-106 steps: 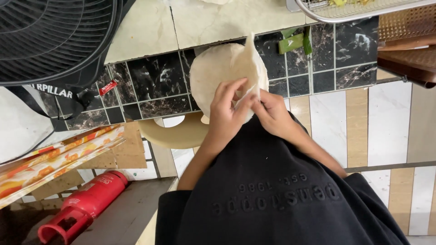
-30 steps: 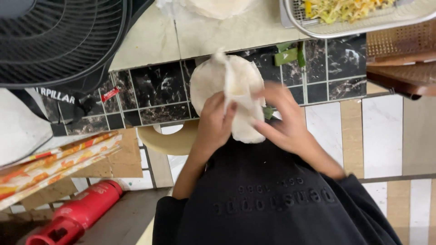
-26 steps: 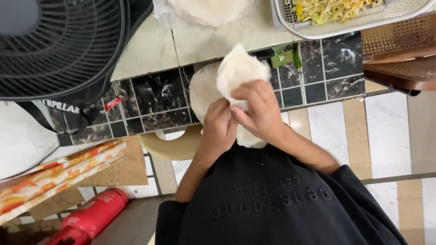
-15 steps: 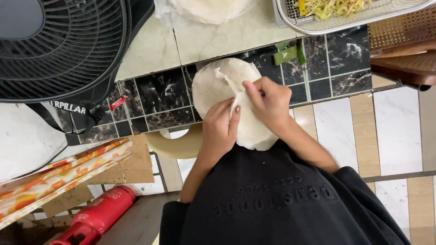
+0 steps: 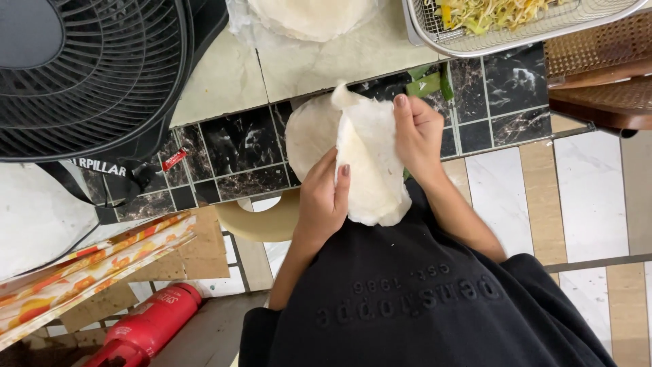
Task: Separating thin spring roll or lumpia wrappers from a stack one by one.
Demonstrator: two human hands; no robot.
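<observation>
Big black fan (image 5: pixel 81 75) crowding the left of the table (image 5: pixel 224 81); wire basket (image 5: pixel 516 24) of noodles at the far right; wrapper stack (image 5: pixel 309 15) at the far edge between them. Red canister (image 5: pixel 146 329) low on the floor, left. Open tiled floor to the right. Held over the lap before the table edge: thin white wrapper (image 5: pixel 370 163), left hand (image 5: pixel 322 200) closed on its lower left edge, right hand (image 5: pixel 418 132) pinching its upper right edge.

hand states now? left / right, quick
Left hand: closed on the lower edge of the thin white wrapper sheet.
Right hand: fingers gripping the same sheet's upper right edge.
</observation>
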